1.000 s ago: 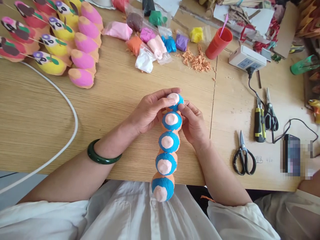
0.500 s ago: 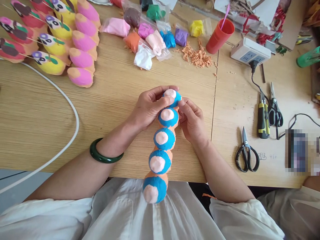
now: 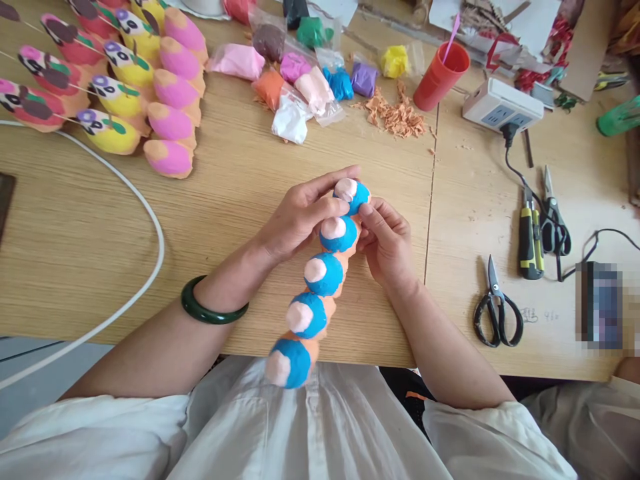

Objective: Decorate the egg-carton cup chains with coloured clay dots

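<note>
A strip of several joined orange domes (image 3: 325, 265), each coated in blue clay with a pale pink patch, slants from the table's middle down over my lap. My left hand (image 3: 305, 217) grips its far end from the left, thumb between the first two domes and fingers behind. From the right, my right hand (image 3: 387, 237) pinches the edge of the farthest dome, thumb on the blue clay. The fingertips beneath the strip are hidden. A dark green bangle (image 3: 213, 310) circles my left forearm.
Finished strips of pink (image 3: 170, 159), yellow (image 3: 113, 133) and red domes stand back left. Bagged colored clay (image 3: 290, 123), orange shavings (image 3: 393, 113) and a red cup (image 3: 440, 77) lie behind. Scissors (image 3: 495, 307), a cutter (image 3: 530, 243) and a power strip (image 3: 503, 103) are right; a white cable (image 3: 160, 247) curves left.
The strip has turned, its near end swinging left and slightly up, so the pink patches face more to the left. Both hands keep their hold. The whole view has shifted slightly.
</note>
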The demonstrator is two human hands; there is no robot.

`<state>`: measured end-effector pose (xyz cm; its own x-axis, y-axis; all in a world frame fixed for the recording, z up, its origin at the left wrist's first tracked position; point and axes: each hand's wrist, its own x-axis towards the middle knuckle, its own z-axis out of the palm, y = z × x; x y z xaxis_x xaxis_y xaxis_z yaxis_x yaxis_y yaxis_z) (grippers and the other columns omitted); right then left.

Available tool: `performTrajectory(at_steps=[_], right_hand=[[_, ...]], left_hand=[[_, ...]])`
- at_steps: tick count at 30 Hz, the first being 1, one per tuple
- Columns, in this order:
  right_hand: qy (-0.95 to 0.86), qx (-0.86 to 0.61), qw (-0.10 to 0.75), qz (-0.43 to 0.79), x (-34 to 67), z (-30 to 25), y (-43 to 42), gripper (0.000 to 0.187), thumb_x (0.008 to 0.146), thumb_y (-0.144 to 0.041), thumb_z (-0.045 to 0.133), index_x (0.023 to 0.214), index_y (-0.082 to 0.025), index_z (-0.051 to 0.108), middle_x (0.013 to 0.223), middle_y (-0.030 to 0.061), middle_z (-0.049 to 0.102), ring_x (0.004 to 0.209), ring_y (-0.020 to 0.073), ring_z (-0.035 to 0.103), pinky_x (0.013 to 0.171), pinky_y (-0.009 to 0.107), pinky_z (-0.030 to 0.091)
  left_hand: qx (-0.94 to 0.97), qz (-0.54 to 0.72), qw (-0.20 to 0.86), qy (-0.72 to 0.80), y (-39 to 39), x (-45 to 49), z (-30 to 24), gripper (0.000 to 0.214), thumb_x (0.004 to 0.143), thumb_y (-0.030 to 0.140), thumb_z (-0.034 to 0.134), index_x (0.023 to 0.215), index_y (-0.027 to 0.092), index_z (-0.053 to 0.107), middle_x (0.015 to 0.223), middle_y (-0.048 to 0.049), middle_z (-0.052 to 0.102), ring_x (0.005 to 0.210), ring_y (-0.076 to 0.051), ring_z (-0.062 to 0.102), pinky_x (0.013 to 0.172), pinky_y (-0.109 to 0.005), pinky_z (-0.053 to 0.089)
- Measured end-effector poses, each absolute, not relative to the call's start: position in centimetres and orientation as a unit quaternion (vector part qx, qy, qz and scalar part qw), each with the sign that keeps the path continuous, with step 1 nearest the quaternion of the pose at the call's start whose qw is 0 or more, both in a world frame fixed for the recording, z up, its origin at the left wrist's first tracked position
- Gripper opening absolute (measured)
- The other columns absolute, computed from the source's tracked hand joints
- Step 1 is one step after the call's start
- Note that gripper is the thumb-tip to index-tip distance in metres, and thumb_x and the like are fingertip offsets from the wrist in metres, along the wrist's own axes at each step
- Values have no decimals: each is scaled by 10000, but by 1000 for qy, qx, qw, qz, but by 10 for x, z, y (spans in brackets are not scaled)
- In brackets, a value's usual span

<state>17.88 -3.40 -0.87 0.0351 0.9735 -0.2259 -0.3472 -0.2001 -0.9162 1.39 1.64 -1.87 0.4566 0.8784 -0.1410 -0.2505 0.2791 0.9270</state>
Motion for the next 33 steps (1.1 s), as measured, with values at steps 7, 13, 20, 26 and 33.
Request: performTrajectory(at_steps=[7, 13, 20, 26, 33], right_hand=[[-358, -471, 544, 595, 180, -12, -35, 477, 782, -648, 939, 787, -242, 689, 644, -67, 560, 555, 86, 477, 517, 236, 449], [-395, -459, 559, 567, 181, -20, -35, 440, 838, -600, 922, 760, -238, 683, 680, -50, 612, 579, 90, 508, 534, 246, 421], [-421, -478, 558, 532, 178, -20, -38, 457, 850, -618, 910, 753, -243, 668, 676, -52, 557, 586, 97, 461, 531, 262, 395], [-403, -475, 551, 556, 179, -20, -37, 474, 834, -633, 916, 771, -241, 658, 693, -49, 599, 585, 93, 483, 516, 248, 404], [-427, -467, 559, 536, 179, -22, -37, 483, 838, -634, 918, 754, -241, 652, 632, -65, 558, 546, 88, 464, 502, 252, 388]], left_hand=[[476, 429, 665, 383, 10, 17, -11, 511, 798, 445, 905, 1283, 294, 855, 1084, -23, 813, 976, -188, 703, 844, -316, 603], [448, 409, 688, 399, 10, 16, -5, 384, 792, 466, 921, 1133, 294, 881, 1006, -11, 817, 1011, -210, 715, 891, -344, 597], [412, 379, 726, 400, 13, 15, 0, 315, 746, 435, 938, 1007, 276, 865, 931, -2, 807, 1042, -242, 729, 895, -354, 570], [369, 359, 778, 360, 13, 13, 4, 365, 755, 421, 900, 1097, 300, 861, 1041, 0, 831, 1015, -239, 736, 871, -366, 582], [481, 384, 673, 410, 11, 13, 0, 392, 808, 557, 919, 1098, 299, 867, 1035, -10, 845, 1089, -251, 739, 968, -389, 587]])
